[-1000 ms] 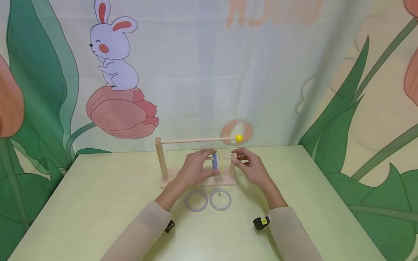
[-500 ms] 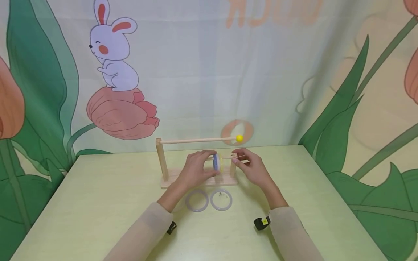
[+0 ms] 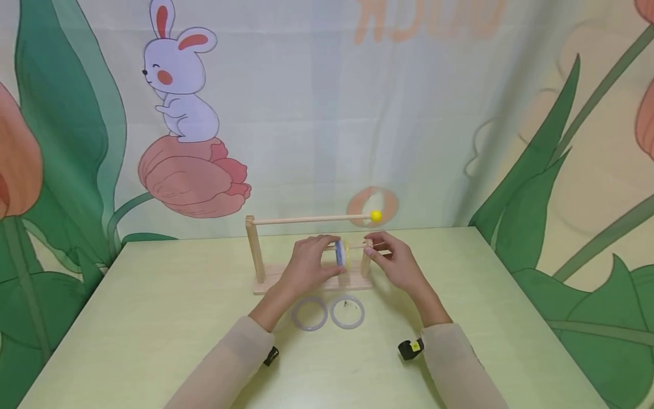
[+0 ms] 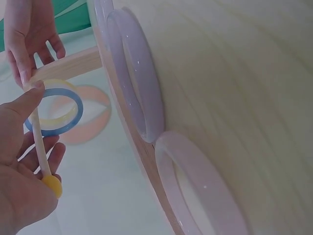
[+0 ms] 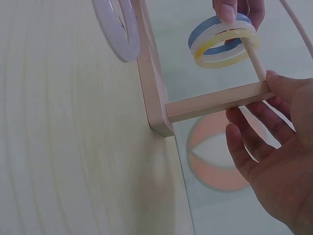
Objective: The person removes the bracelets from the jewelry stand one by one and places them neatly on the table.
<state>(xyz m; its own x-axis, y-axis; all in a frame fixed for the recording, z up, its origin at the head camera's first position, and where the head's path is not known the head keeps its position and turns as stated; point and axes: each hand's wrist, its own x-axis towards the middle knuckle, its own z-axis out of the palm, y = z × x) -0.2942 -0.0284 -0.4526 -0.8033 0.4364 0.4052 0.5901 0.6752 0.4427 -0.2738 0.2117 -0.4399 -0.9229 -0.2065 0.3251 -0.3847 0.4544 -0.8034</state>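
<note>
A wooden stand (image 3: 263,288) has two posts with rods. Blue (image 4: 79,110), white (image 5: 195,45) and yellow (image 5: 252,41) bangles hang around the lower rod (image 5: 254,58), close together. My left hand (image 3: 308,264) pinches the blue bangle from its left side, thumb and fingers at opposite edges. In the left wrist view, a yellow ball (image 4: 52,186) caps this rod beside the left palm. My right hand (image 3: 398,262) grips the top of the short post (image 5: 217,102) where the rod joins it; its lower fingers are partly spread.
Two pale purple bangles (image 3: 309,329) lie on the table in front of the stand, with another faint ring partly behind the left forearm. The upper rod (image 3: 311,219) ends in a yellow ball (image 3: 376,216). A printed curtain (image 3: 286,142) hangs behind the table.
The whole head view shifts slightly. The left hand and the bangles seem to stay nearly in place on the rod, and the right hand keeps its grip on the post.
</note>
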